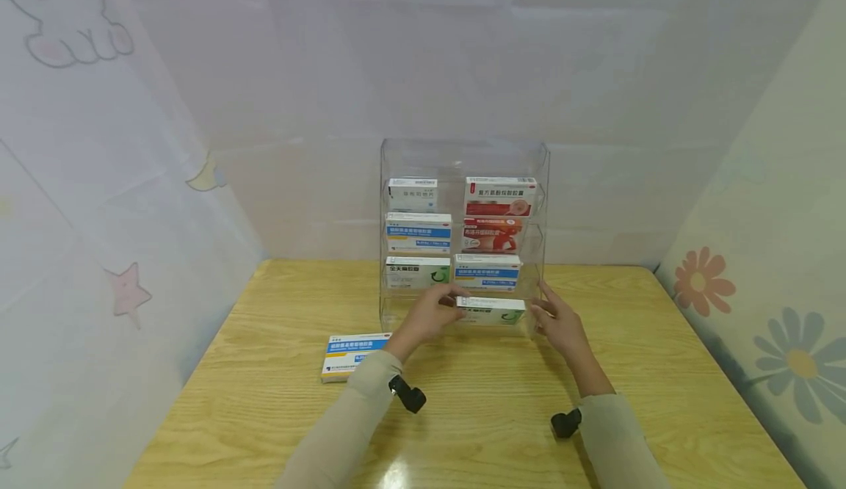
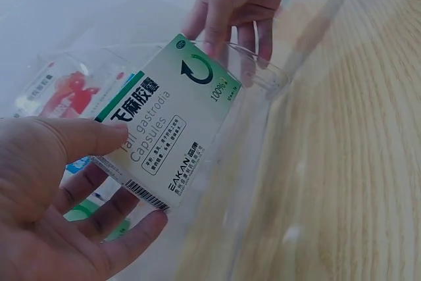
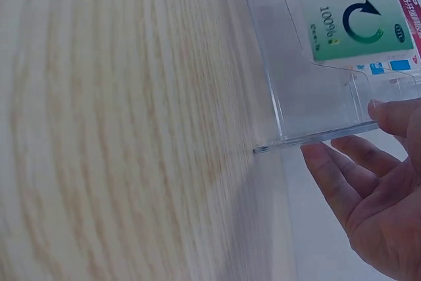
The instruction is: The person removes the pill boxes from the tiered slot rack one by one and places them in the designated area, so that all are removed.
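Note:
My left hand (image 1: 429,316) pinches a white-and-green medicine box (image 1: 490,314) by its left end, thumb on the printed face. The box is at the lowest right part of a clear plastic display rack (image 1: 463,153). Close up in the left wrist view, the box (image 2: 174,123) reads "Tall gastrodia Capsules". With the thumb on one side and fingertips on the other, my right hand (image 1: 560,321) holds the rack's right side edge. The right wrist view shows this grip on the clear side panel (image 3: 316,137), below the box's green end (image 3: 362,27).
Upper tiers hold a small white box (image 1: 413,194), red-and-white boxes (image 1: 500,197), blue-and-white boxes (image 1: 418,233) and another white-and-green box (image 1: 418,273). One more blue-and-white box (image 1: 350,349) lies on the wooden table (image 1: 264,401), left of the rack. A pale cloth backdrop (image 1: 317,107) stands behind.

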Demonstrator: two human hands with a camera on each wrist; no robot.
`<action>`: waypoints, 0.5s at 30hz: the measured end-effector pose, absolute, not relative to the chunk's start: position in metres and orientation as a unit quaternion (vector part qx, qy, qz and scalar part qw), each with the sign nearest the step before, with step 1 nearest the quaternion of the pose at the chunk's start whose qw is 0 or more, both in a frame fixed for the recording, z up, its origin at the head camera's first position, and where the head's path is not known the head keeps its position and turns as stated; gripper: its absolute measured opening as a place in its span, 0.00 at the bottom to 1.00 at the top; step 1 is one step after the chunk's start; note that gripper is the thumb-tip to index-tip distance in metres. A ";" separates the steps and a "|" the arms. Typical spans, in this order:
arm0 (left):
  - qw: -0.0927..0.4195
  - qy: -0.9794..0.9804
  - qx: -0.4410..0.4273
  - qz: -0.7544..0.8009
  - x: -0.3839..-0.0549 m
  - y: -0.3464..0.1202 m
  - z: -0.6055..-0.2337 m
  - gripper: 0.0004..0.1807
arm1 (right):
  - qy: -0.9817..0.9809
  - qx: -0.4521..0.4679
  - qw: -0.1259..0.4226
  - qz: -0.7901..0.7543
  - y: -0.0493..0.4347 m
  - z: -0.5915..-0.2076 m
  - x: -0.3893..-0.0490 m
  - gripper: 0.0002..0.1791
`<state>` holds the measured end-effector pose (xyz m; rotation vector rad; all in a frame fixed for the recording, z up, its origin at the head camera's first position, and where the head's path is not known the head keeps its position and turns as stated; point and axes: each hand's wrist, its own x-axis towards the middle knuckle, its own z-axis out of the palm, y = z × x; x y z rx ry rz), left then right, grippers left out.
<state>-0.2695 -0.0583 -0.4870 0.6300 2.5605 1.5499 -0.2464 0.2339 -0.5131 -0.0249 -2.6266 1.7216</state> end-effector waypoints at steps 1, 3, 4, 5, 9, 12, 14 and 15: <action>0.045 0.834 0.207 0.510 -0.269 -0.060 -0.485 0.14 | -0.836 -0.008 0.001 0.549 0.234 -0.513 -0.246 0.35; 0.051 0.829 0.209 0.517 -0.266 -0.064 -0.480 0.15 | -0.836 -0.009 0.002 0.549 0.234 -0.513 -0.246 0.35; 0.054 0.828 0.208 0.518 -0.265 -0.067 -0.478 0.15 | -0.837 -0.009 0.003 0.548 0.235 -0.514 -0.246 0.35; 0.055 0.827 0.209 0.519 -0.263 -0.069 -0.475 0.15 | -0.837 -0.009 0.004 0.547 0.235 -0.514 -0.246 0.35; 0.073 0.823 0.208 0.524 -0.257 -0.077 -0.468 0.16 | -0.839 -0.006 0.008 0.543 0.235 -0.515 -0.247 0.35; 0.090 0.816 0.207 0.533 -0.252 -0.084 -0.463 0.17 | -0.840 -0.005 0.009 0.542 0.235 -0.516 -0.247 0.35; 0.100 0.811 0.206 0.539 -0.248 -0.089 -0.460 0.17 | -0.840 -0.006 0.010 0.543 0.234 -0.516 -0.247 0.35; 0.102 0.808 0.209 0.541 -0.247 -0.092 -0.459 0.17 | -0.839 -0.007 0.010 0.544 0.234 -0.516 -0.248 0.36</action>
